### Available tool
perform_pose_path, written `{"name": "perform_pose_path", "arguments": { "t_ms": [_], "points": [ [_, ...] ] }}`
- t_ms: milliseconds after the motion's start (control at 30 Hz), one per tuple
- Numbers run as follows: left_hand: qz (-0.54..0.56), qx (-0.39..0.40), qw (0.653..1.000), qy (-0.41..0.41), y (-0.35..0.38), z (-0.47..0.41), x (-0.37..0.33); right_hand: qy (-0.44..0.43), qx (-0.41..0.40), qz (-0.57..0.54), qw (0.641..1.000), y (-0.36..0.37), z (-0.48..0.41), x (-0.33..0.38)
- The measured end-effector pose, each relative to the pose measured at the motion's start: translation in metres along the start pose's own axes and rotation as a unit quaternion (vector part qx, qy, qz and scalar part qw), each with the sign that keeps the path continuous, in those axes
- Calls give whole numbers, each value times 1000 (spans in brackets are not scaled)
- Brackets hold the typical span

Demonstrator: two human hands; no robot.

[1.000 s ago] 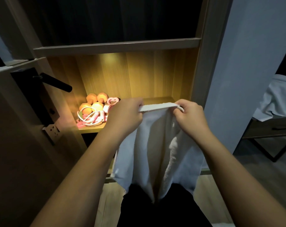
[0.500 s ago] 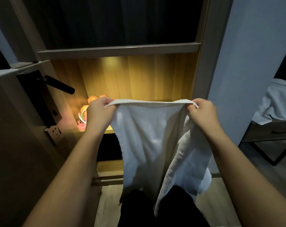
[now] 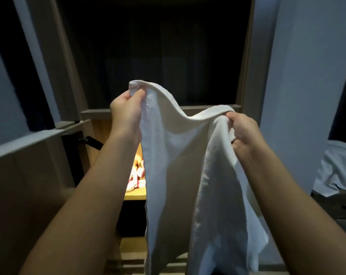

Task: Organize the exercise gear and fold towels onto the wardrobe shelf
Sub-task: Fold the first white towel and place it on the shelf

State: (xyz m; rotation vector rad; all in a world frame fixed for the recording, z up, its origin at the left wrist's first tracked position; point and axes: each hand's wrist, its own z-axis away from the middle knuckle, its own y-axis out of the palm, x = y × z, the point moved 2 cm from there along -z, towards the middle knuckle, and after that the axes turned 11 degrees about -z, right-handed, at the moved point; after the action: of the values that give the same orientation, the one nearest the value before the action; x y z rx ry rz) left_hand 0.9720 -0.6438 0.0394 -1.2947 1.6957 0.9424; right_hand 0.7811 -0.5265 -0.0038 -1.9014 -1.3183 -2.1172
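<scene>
A white towel (image 3: 180, 167) hangs in front of me, held up by its top edge. My left hand (image 3: 126, 110) grips one top corner, raised higher than the other. My right hand (image 3: 242, 132) grips the other top corner, lower and to the right. The cloth sags between them and drapes down over the lit wardrobe shelf (image 3: 135, 196). Pink and orange exercise gear (image 3: 136, 176) lies on that shelf, mostly hidden by my left forearm and the towel.
An open wardrobe door (image 3: 29, 155) with a black handle (image 3: 92, 142) stands at the left. Dark hanging space fills the wardrobe above the shelf. A pale wall panel (image 3: 299, 86) is on the right, with more white cloth (image 3: 338, 171) on furniture at the far right.
Both hands have lifted the towel higher, the left hand more than the right. The view has tilted up, so the shelf now sits lower and is largely covered.
</scene>
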Motion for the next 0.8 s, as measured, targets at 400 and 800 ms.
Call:
{"name": "perform_pose_path", "arguments": {
  "t_ms": [400, 800],
  "points": [
    [18, 46, 989, 141, -19, 53, -82, -76, 104, -28, 991, 60, 77, 70],
    [-102, 159, 982, 22, 5, 148, 95, 42, 22, 83, 995, -56, 97, -93]
  ]
}}
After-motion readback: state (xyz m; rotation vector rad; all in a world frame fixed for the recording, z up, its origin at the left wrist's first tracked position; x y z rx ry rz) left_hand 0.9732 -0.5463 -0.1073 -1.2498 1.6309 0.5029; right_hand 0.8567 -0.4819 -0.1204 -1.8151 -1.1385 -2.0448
